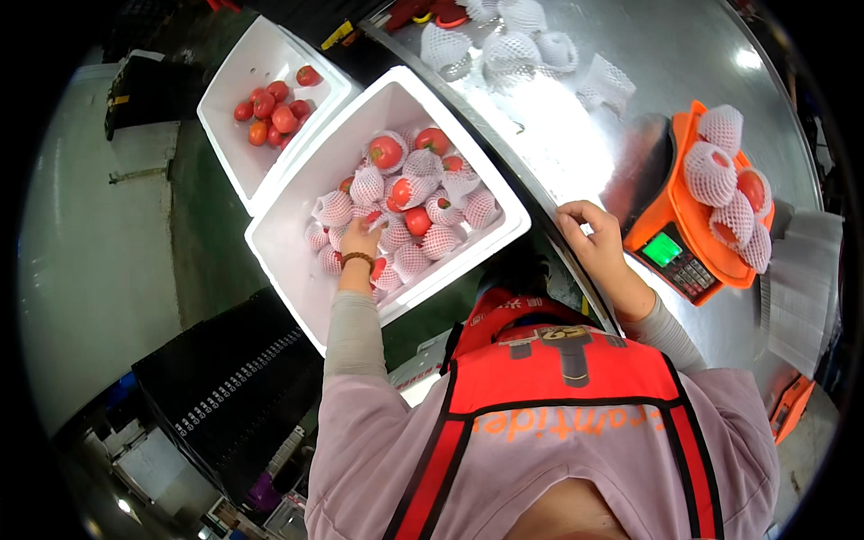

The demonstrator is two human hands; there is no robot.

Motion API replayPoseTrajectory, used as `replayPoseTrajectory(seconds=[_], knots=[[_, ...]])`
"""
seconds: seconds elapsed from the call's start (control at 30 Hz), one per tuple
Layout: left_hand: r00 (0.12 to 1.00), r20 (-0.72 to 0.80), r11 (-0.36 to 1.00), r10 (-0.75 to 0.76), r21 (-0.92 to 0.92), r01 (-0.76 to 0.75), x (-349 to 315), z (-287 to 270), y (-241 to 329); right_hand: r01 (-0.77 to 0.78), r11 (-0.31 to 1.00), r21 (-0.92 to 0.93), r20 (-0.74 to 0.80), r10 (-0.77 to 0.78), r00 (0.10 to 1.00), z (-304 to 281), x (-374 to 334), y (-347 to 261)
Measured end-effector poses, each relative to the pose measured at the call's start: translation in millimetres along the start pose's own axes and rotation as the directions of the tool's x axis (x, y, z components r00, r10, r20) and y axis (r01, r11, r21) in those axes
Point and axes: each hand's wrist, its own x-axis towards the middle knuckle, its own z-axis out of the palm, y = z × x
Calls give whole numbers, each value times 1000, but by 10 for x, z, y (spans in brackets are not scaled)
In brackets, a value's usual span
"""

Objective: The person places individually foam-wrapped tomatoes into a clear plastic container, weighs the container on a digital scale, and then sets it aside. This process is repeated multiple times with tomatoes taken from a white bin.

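A large white foam box (pixel 301 261) holds many red tomatoes, most sleeved in white foam nets; a few, such as a bare-topped tomato (pixel 417 220), show plain red skin. Inside it, my left hand (pixel 360 241), with a braided bracelet at the wrist, has its fingers bent onto a netted tomato (pixel 373 217) at the pile's left side. The fingertips are partly hidden among the fruit. My right hand (pixel 596 243) rests on the metal table's edge, loosely curled, with thumb and forefinger apart and nothing between them.
A second white foam box (pixel 225 99) with bare tomatoes (pixel 270 112) stands beyond, at the left. On the metal table (pixel 666 81) are loose foam nets (pixel 513 54) and an orange scale (pixel 688 216) carrying several netted tomatoes (pixel 711 173). Stacked foam sleeves (pixel 801 288) lie far right.
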Motion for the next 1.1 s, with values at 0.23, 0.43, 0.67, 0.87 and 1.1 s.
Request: replayPoseTrajectory(seconds=[0.23,0.43,0.67,0.87,1.1], knots=[[956,-274,940,-102,-342,2,327,11,443,-99,991,88,43,95,995,366,462,31],[780,-621,993,70,116,3,383,-136,-123,-222,966,132,104,209,972,606,537,129],[984,-171,908,49,417,27,763,-439,-163,-213,975,58,131,204,970,746,609,61],[971,52,843,-235,-486,230,752,-752,-108,-192,975,111,96,182,979,721,603,-63],[861,312,-64,402,-928,367,-458,-685,1228,-342,861,377,324,223,919,893,529,-317]])
